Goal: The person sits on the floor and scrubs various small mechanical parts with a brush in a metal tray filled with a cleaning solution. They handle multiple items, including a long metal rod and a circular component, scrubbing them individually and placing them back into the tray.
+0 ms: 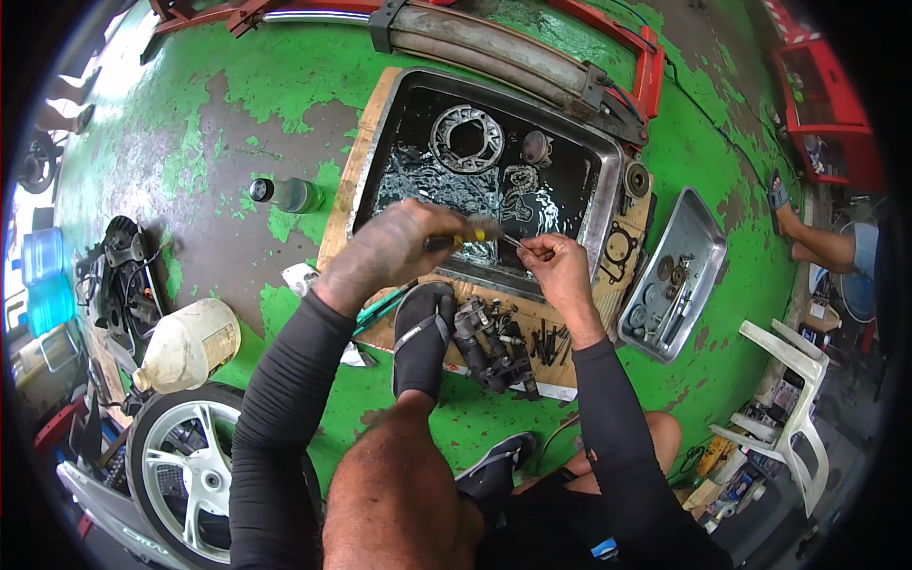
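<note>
My left hand (410,239) grips a brush (456,241) with a black and yellow handle, its bristles blurred over the tray. Pinched in the fingertips of my right hand (559,267) is a thin metal part (511,241), close to the bristles. Both hands are above the near side of a large metal tray (602,203) holding dark liquid. In the tray lie a ring-shaped metal part (439,132), a piston (536,148) and a coiled chain (520,191). The thin part's far end is hard to make out.
Cardboard (340,231) lies under the tray, with a dark mechanical assembly (491,345) and several bolts (547,343) in front. A smaller metal tray (680,221) holds parts at right. A bottle (296,195), jug (192,345) and wheel (203,477) are left. A person's leg (819,239) shows far right.
</note>
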The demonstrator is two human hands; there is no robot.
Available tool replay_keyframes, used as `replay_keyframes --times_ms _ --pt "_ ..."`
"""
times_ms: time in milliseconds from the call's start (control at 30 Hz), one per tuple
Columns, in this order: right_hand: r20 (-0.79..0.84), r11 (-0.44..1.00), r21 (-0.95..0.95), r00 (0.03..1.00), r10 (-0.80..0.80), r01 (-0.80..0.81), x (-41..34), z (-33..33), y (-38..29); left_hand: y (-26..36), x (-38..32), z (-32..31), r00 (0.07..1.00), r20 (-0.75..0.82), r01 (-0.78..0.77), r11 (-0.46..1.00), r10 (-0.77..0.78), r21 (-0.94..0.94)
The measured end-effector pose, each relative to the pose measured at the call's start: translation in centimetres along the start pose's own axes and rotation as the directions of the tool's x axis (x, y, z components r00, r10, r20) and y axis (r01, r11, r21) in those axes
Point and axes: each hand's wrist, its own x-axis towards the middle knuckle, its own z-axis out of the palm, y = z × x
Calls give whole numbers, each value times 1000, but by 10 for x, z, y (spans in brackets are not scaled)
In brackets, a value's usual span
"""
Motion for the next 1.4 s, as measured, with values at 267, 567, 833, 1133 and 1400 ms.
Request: replay_keyframes --times_ms 267,567,833,1133,1400 --pt "3 999 8 999 33 -33 7 -8 5 2 13 -2 996 78 56 997 -53 -46" --pt "8 998 -59 1000 24 -24 10 -8 -4 14 30 2 991 86 -95 994 99 -56" --pt "31 990 -111 996 86 -82 11 -12 -8 1 31 6 992 99 -72 997 74 -19" --pt "0 997 31 998 67 -67 8 -18 17 -57 0 -29 961 25 276 961 -277 25" --pt "12 998 29 998 59 -59 5 -15 24 -70 -6 -15 931 -179 306 947 -318 -95"
